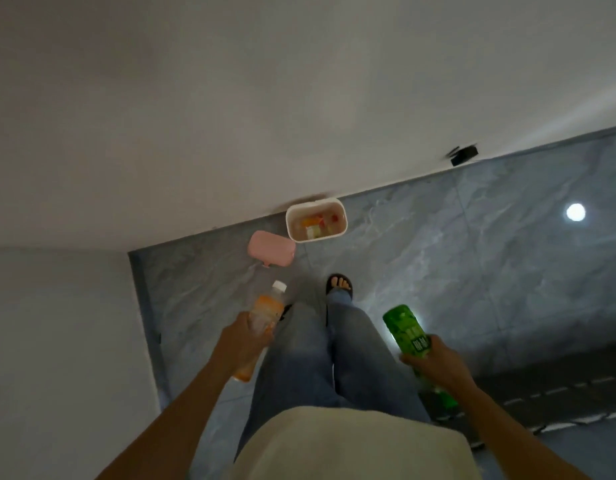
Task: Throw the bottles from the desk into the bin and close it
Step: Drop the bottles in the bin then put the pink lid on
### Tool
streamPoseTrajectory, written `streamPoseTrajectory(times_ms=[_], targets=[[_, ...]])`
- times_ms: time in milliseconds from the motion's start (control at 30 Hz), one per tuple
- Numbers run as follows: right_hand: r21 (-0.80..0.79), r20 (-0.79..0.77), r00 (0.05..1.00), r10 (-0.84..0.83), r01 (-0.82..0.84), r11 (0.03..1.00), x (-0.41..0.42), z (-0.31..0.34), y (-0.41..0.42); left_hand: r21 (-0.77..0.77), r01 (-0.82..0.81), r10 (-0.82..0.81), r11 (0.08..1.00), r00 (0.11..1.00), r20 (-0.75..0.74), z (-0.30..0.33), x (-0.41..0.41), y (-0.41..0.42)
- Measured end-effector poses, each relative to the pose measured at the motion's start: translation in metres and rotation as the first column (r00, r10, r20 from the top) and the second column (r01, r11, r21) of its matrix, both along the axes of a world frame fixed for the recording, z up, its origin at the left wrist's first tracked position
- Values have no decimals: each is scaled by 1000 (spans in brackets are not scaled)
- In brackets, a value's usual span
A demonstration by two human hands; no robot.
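A small white bin (341, 211) stands open on the floor against the white wall, with several bottles inside it. Its pink lid (271, 252) lies on the floor just left of it. My left hand (242, 337) is shut on a clear bottle with an orange label and white cap (266, 311), cap pointing toward the bin. My right hand (434, 362) is shut on a green bottle (405, 327). Both hands are held low over the floor, well short of the bin.
White walls meet at a corner on the left. Grey marble floor tiles (473, 254) stretch to the right, with a ceiling light's reflection (575, 212). A black object (463, 156) sits at the wall's base. My legs and a sandalled foot (340, 286) are between the hands.
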State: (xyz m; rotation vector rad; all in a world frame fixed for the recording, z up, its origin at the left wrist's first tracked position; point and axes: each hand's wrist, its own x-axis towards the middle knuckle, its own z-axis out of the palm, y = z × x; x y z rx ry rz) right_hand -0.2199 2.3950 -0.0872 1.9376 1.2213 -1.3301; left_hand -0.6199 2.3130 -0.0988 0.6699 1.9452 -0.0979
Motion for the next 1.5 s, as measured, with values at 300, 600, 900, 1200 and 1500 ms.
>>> streamPoseTrajectory(times_ms=[300, 600, 900, 1200, 1500], targets=[[247, -111, 949, 297, -263, 933, -106, -81, 155, 34, -94, 93, 995, 995, 28, -82, -3, 44], [516, 4, 781, 625, -537, 667, -206, -274, 246, 403, -22, 37, 915, 999, -30, -240, -20, 147], [649, 120, 596, 794, -652, 391, -249, -464, 264, 608, -79, 80, 790, 996, 25, -396, -9, 185], [676, 166, 563, 810, -663, 322, -249, -554, 273, 686, 52, -7, 726, 998, -68, -459, -7, 222], [783, 84, 640, 764, -517, 347, -214, -528, 271, 671, 134, -75, 729, 990, -116, -455, -3, 245]])
